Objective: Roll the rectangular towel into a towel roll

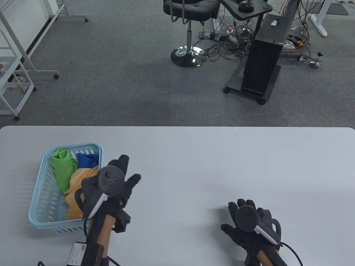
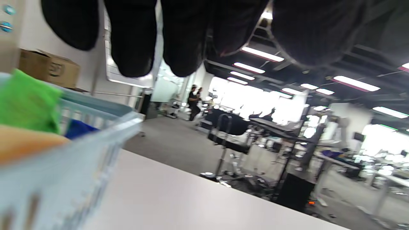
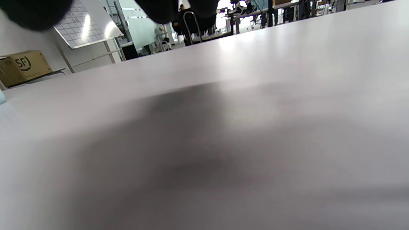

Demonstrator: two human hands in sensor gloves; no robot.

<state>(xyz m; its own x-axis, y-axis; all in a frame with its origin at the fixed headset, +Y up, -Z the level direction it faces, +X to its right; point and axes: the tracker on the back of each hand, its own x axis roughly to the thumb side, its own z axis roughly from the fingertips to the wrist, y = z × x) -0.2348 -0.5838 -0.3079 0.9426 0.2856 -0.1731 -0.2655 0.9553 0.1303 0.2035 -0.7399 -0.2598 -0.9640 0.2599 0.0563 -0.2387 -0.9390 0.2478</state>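
A light blue basket (image 1: pixel 41 199) at the table's left holds a green towel (image 1: pixel 62 169), a blue towel (image 1: pixel 87 160) and an orange towel (image 1: pixel 75 194). My left hand (image 1: pixel 122 177) hovers beside the basket's right rim with fingers spread and nothing in it. The left wrist view shows its fingers (image 2: pixel 179 38) hanging straight above the basket (image 2: pixel 96 140), with the green towel (image 2: pixel 27 103) at the left. My right hand (image 1: pixel 244 219) lies flat on the white table (image 1: pixel 208 166) at the lower right, holding nothing.
Beyond the table's far edge, on grey carpet, stand a black office chair (image 1: pixel 190 16), a black computer stand (image 1: pixel 262 66) with tangled cables, and a white rack (image 1: pixel 14 74) at the left.
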